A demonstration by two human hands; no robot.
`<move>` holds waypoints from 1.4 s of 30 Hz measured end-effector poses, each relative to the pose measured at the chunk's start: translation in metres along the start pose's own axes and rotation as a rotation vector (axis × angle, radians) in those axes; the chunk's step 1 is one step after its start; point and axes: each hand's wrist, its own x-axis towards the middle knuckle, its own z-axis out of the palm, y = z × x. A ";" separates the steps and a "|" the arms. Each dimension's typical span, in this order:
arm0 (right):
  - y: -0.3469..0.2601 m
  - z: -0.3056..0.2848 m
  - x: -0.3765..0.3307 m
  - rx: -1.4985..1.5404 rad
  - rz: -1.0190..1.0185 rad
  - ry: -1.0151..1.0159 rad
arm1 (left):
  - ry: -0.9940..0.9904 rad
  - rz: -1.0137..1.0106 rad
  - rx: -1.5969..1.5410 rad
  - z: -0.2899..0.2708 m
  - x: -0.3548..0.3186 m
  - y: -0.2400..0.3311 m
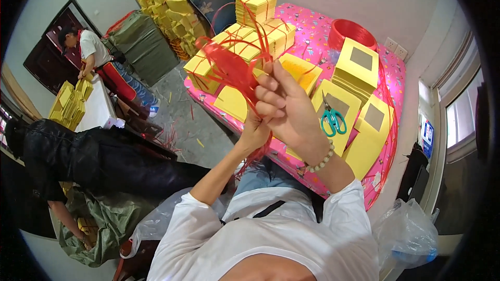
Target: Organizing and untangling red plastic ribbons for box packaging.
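A bundle of red plastic strips (229, 63) is raised in front of me, its loops and loose ends fanning out to the upper left. My left hand (254, 132) is closed around the lower part of the bundle, and more strips hang beneath it. Just above, my right hand (291, 105) has its fingers curled and pinches strips between thumb and fingertips. A beaded bracelet circles the right wrist. Teal-handled scissors (333, 120) lie on yellow paper pieces with grey rectangles (341, 99), to the right of my hands. Tied yellow paper stacks (256, 8) stand beyond the bundle.
The table has a pink patterned cover (307, 18). A red strip coil (353, 34) sits at its far right, with long strands trailing down the right edge. A person in black (104, 148) bends over a green sack at left; another (94, 54) stands at a white table.
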 end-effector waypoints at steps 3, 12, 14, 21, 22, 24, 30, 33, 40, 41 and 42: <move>-0.003 0.000 0.001 -0.003 -0.037 -0.056 | 0.089 -0.427 -0.243 0.007 -0.010 0.015; -0.050 -0.007 0.006 -0.857 -0.354 -0.054 | -0.139 -0.774 -0.359 -0.036 -0.023 0.025; -0.056 -0.010 0.010 -0.887 -0.403 -0.022 | -0.161 -0.819 -0.325 -0.043 -0.023 0.029; -0.062 -0.022 0.024 -1.317 -0.656 0.059 | -0.144 -0.777 -0.038 -0.049 -0.020 0.029; -0.063 -0.025 0.027 -1.372 -0.685 0.043 | -0.139 -0.792 -0.042 -0.050 -0.020 0.026; -0.060 -0.027 0.031 -1.426 -0.689 0.028 | -0.093 -0.587 0.109 -0.053 -0.018 0.018; -0.042 -0.061 0.027 -1.122 -0.875 -0.194 | 0.294 -0.713 -0.417 -0.052 0.025 0.040; 0.004 -0.065 0.014 -1.533 -0.538 -0.311 | 0.277 -0.696 -0.506 -0.051 0.053 0.065; 0.066 -0.077 -0.003 -1.259 -0.125 -0.547 | 0.033 -0.479 -0.635 -0.074 0.108 0.133; 0.066 -0.081 -0.005 -1.113 0.012 -0.507 | 0.044 -0.495 -0.630 -0.076 0.113 0.136; 0.066 -0.085 -0.008 -0.962 0.146 -0.468 | 0.042 -0.473 -0.614 -0.078 0.118 0.140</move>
